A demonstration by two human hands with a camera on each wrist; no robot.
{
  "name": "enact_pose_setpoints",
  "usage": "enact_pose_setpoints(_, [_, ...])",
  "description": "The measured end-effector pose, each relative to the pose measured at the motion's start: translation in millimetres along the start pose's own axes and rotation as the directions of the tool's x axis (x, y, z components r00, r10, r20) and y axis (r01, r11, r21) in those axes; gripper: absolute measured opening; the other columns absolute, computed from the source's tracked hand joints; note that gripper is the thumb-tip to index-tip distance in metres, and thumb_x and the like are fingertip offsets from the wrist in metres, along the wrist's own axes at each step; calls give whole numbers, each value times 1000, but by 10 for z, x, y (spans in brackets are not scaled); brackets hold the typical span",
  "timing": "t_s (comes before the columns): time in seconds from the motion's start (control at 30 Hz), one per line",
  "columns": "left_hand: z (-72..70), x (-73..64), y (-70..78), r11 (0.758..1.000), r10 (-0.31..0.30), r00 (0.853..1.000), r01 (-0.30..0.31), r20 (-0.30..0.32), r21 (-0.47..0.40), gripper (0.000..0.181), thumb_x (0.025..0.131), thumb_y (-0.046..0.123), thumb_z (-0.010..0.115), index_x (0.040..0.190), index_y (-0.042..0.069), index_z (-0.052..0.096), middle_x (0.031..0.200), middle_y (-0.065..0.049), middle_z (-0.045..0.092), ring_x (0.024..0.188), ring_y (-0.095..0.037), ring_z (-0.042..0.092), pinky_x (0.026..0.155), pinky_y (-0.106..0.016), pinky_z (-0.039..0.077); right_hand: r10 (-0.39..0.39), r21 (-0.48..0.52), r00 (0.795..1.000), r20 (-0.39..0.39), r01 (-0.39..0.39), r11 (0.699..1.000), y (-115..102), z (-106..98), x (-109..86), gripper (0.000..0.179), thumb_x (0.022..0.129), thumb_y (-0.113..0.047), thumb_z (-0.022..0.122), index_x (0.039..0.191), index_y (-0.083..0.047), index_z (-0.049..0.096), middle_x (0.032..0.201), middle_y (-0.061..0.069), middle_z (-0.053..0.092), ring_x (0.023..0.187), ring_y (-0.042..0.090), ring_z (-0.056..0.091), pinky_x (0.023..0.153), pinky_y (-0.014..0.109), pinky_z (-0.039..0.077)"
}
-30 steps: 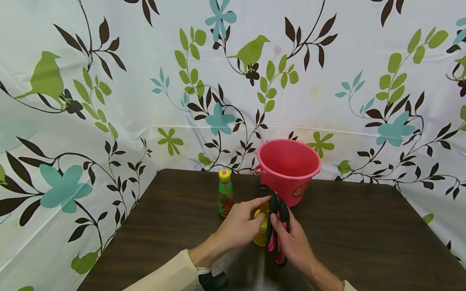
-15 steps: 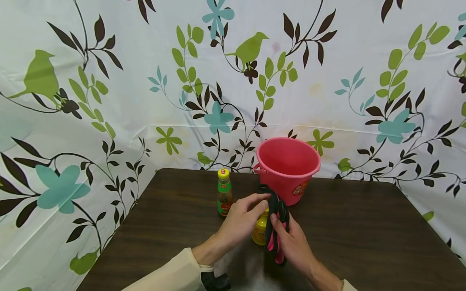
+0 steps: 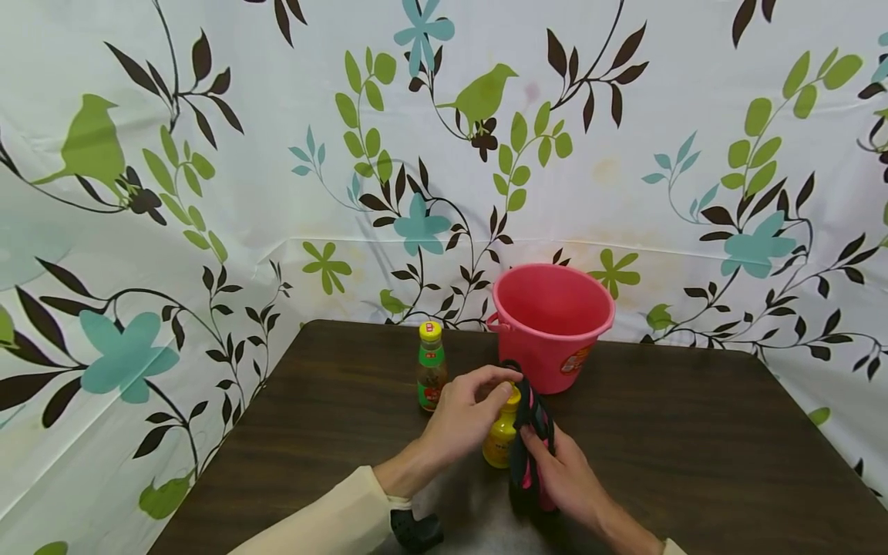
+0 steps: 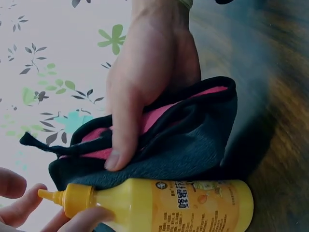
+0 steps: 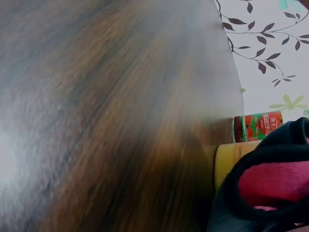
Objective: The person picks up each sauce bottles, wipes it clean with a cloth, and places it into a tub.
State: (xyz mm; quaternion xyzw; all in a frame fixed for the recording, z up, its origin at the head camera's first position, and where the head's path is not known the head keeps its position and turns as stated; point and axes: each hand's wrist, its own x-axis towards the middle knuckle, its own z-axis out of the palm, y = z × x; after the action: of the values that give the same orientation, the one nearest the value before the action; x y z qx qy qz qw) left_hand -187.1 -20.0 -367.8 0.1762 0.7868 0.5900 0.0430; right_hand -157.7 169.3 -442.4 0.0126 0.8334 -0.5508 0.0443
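My right hand (image 3: 565,470) grips a folded dark cloth article (image 3: 525,459) with black edging and a pink inside; what kind of article it is, I cannot tell. Its thumb lies along the near side of the cloth. Just left of it a yellow squeeze bottle (image 3: 496,445) with a pointed nozzle stands upright on the table. My left hand (image 3: 461,416) is at the bottle's top, index finger reaching to the cloth's upper end. In the left wrist view the left thumb overlaps the bottle's neck and a fingertip is right at the nozzle (image 4: 46,194).
Behind my left hand stands a glass bottle (image 3: 431,370) with a yellow cap and green-red label. A pink bucket (image 3: 537,354) stands at the back, beyond the cloth. The dark wooden table (image 3: 694,447) meets a patterned curtain (image 3: 624,154) at its back edge.
The cloth has turned in my right hand, and its upper end sits slightly lower. My left hand stays near the squeeze bottle's top. Bucket and bottles stay in place.
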Motion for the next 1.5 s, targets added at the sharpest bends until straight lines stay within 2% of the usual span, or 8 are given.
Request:
enact_pose_setpoints(0.13, [-19,52,-26,1000,0,1000,0,2,-16,22,106,25,62,121,18,77,116,-6,78,90,-20,70,75,-26,59,-6,-31,999,42,8,999,44,-33,14,36,109,-43,55,119,-9,64,88,3,68,81,16,62,75,27,49])
enact_pose_setpoints(0.37, [-57,115,-45,999,-34,999,34,12,-6,15,106,22,65,115,20,76,110,-3,77,86,-21,68,74,-30,61,31,-73,982,187,-18,997,205,-114,62,37,111,-38,53,127,-6,59,77,4,63,55,16,55,53,32,50])
enact_pose_setpoints(0.6, [-48,126,-38,999,-34,999,34,14,-2,12,106,20,65,112,19,76,108,-3,77,85,-20,68,74,-30,61,-4,-148,979,204,34,988,286,-143,111,51,110,-40,56,148,-7,50,102,9,70,74,20,66,56,38,57])
enact_pose_setpoints(0.7, [-50,119,-34,999,-36,999,36,11,5,12,105,20,65,111,18,75,108,-4,78,84,-20,69,74,-29,62,-4,-165,977,213,40,985,290,-143,116,56,110,-42,55,152,-7,45,102,11,68,67,22,66,53,39,57])
enact_pose_setpoints(0.8, [-55,122,-27,999,-37,999,37,10,7,12,105,21,66,111,17,75,108,-5,78,84,-19,69,73,-28,62,3,-171,975,220,36,985,282,-140,119,54,110,-42,55,150,-7,46,97,10,66,64,23,65,52,39,57])
enact_pose_setpoints(0.97, [-52,138,-6,999,-47,999,47,7,8,12,104,22,67,109,15,75,107,-6,78,85,-18,68,74,-31,63,13,-188,985,175,21,982,271,-124,132,37,110,-36,56,134,-9,59,94,3,67,83,18,65,67,34,55])
enact_pose_setpoints(1.23, [-34,134,-18,998,-59,998,59,7,13,12,104,22,68,109,15,76,108,-6,78,87,-18,69,75,-33,65,8,-35,988,154,-2,999,193,-116,58,28,111,-30,54,118,-4,61,80,4,64,75,20,61,67,30,49])
enact_pose_setpoints(1.5, [-30,98,-20,999,-42,999,42,-10,8,12,104,22,68,110,17,77,108,-5,79,87,-15,71,73,-30,65,31,151,999,38,-37,988,-50,-109,-24,29,112,-26,51,130,-6,61,115,5,68,108,16,61,90,29,51])
